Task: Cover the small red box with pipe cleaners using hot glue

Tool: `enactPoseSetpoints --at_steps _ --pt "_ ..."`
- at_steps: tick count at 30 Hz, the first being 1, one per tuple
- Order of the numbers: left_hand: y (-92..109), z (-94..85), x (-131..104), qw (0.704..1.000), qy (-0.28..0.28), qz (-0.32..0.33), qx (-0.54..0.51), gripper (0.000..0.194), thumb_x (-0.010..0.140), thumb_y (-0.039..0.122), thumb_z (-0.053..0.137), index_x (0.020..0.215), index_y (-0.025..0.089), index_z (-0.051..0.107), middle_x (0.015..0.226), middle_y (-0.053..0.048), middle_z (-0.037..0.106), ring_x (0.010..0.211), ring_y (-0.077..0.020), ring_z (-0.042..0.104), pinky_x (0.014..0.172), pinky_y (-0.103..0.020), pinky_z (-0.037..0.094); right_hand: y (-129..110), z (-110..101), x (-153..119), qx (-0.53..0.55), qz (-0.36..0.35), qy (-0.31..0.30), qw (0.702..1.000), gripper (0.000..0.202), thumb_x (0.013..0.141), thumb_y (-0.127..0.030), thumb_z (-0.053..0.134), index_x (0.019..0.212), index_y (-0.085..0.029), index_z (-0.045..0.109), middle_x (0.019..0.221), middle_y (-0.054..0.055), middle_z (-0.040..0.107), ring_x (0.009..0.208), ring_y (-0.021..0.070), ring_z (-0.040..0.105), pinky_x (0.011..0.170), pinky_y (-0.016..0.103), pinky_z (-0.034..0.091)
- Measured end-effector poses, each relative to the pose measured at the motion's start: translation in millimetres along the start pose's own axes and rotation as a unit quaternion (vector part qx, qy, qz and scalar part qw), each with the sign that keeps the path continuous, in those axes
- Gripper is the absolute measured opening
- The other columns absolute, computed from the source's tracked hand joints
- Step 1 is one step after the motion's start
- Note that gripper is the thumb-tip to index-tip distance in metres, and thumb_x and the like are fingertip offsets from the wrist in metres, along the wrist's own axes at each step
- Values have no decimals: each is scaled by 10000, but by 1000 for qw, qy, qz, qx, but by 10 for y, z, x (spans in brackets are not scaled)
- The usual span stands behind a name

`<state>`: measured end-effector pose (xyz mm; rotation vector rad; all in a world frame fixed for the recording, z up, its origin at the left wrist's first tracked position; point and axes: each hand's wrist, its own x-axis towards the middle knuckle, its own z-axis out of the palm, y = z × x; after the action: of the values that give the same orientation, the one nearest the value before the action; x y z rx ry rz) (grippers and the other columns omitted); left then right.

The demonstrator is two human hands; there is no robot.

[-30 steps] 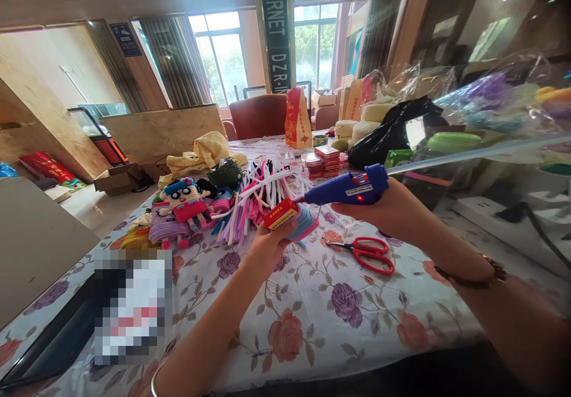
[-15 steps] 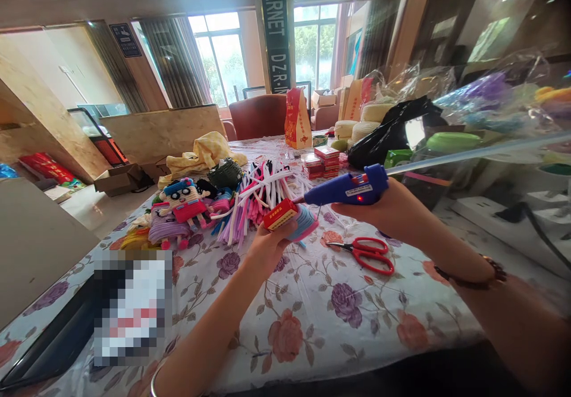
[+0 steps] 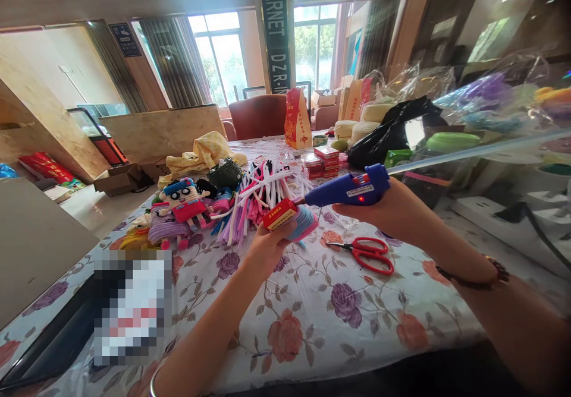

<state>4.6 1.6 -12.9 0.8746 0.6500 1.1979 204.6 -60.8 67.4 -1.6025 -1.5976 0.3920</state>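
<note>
My left hand [image 3: 271, 245] is closed around a small red and yellow box [image 3: 280, 216], with a band of blue and pink fuzzy strips [image 3: 304, 223] along its right side. In my right hand [image 3: 392, 207] is a blue hot glue gun [image 3: 350, 188], its small red light lit and a long clear glue stick [image 3: 473, 152] running out of its back. The nozzle tip is at the box's upper right edge; whether it touches cannot be made out. Red-handled scissors [image 3: 368, 254] lie on the flowered tablecloth below the gun.
Beyond my left hand lie a heap of pipe cleaners [image 3: 256, 201] and a crafted doll [image 3: 187, 201]. Small red boxes [image 3: 323, 162] are stacked behind the glue gun. A black plastic bag [image 3: 392, 132] and a white power strip [image 3: 495, 224] are to the right. A black tray [image 3: 53, 325] sits at left.
Almost nothing differs. Both hands keep their holds, and the glue gun stays by the box with only a very slight shift of my right hand.
</note>
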Motion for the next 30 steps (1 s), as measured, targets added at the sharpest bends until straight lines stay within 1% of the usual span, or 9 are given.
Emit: enactPoseSetpoints --at_steps 3,8,11,16,21,24,28,30 --pt "-1 2 1 1000 -1 4 -1 457 394 316 918 799 226 727 818 -32 723 765 -193 659 765 -350 521 2 -4 -2 3 -4 -4 1000 321 624 -477 697 702 -181 600 585 -19 567 588 134 486 554 291 381" --pt "0 -2 2 1000 0 5 -6 451 420 292 909 826 212 731 826 -40 721 775 -204 659 778 -367 513 23 -1 12 8 -12 1 1000 316 611 -478 713 644 -194 576 558 -26 534 545 115 455 520 276 374" --pt "7 3 -3 1000 2 0 -8 449 428 274 903 837 195 736 840 -39 724 786 -199 660 771 -350 513 33 -1 10 15 -18 -1 1000 318 615 -484 715 637 -202 570 559 -24 528 545 116 453 515 273 377" --pt "20 17 -12 1000 2 -2 -15 419 414 265 903 797 204 744 814 -26 728 767 -187 664 740 -319 526 21 -7 -1 12 -17 0 1000 318 617 -476 714 633 -199 559 555 -30 518 540 103 427 509 265 363" --pt "26 29 -13 1000 0 -3 -15 427 399 271 907 793 214 752 817 -20 733 758 -173 664 722 -300 540 33 -5 9 16 -16 2 1000 320 606 -472 730 643 -196 575 553 -31 512 537 103 438 505 264 363" --pt "22 28 -11 1000 -1 -1 -14 426 409 270 905 801 208 751 827 -24 734 763 -174 664 728 -301 539 44 -10 15 27 -23 -8 999 339 625 -489 728 661 -189 574 559 -33 506 540 100 430 498 258 359" --pt "16 28 -10 1000 7 -4 -15 449 388 270 914 802 211 751 828 -26 733 763 -174 661 722 -302 538 44 -20 22 35 -41 -20 998 368 631 -508 728 729 -176 601 602 -28 533 574 104 435 531 262 389" --pt "19 30 -14 1000 12 -7 -16 462 374 275 918 799 210 750 825 -29 733 760 -172 659 723 -302 539 47 -21 26 27 -35 -23 999 380 625 -517 728 717 -169 607 596 -25 529 572 103 423 527 264 386"
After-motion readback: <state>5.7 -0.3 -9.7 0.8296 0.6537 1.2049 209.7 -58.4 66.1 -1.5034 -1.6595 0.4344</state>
